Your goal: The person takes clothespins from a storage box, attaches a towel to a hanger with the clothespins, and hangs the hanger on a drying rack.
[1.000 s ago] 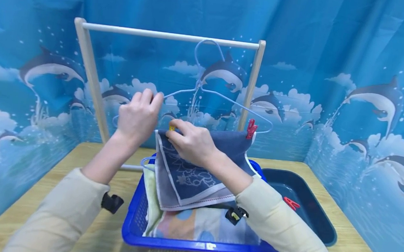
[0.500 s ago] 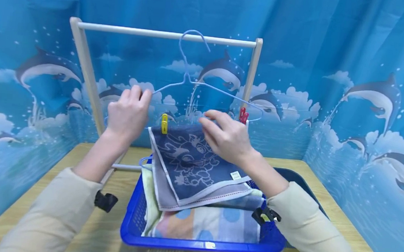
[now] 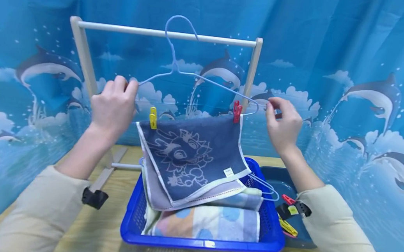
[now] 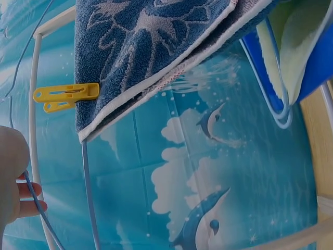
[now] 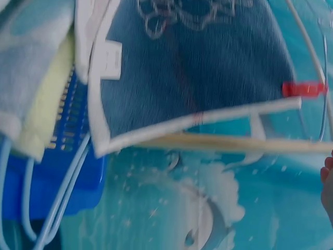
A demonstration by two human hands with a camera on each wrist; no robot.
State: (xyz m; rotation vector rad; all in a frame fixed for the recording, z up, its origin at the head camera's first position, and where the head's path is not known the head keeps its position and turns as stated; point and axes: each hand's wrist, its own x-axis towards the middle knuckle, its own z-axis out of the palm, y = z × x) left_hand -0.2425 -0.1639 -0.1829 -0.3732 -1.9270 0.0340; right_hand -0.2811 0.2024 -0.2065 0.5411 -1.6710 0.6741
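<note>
My left hand [image 3: 113,106] grips the left shoulder of a light blue wire hanger [image 3: 212,81]. From the hanger's bottom bar hangs a dark blue towel [image 3: 193,152] with a pale cartoon outline and white edging. A yellow clothespin [image 3: 153,118] clips its left corner, a red clothespin [image 3: 237,112] its right. Just beyond the hanger's right end is my right hand [image 3: 284,124], fingers loosely bent, apparently holding nothing. In the left wrist view, fingertips [image 4: 32,208] curl around the hanger wire. Only a sliver of the right hand [image 5: 328,187] shows in the right wrist view.
Below the towel stands a blue basket [image 3: 200,244] with folded towels [image 3: 209,222] and more hangers [image 3: 269,193] inside. A dark tray [image 3: 307,235] with red and yellow clothespins is at its right. Behind stands a rack with a white rail [image 3: 131,30].
My right hand has let go of the yellow clothespin and moved right, past the hanger's end. The left hand has carried hanger and towel leftward and slightly up.
</note>
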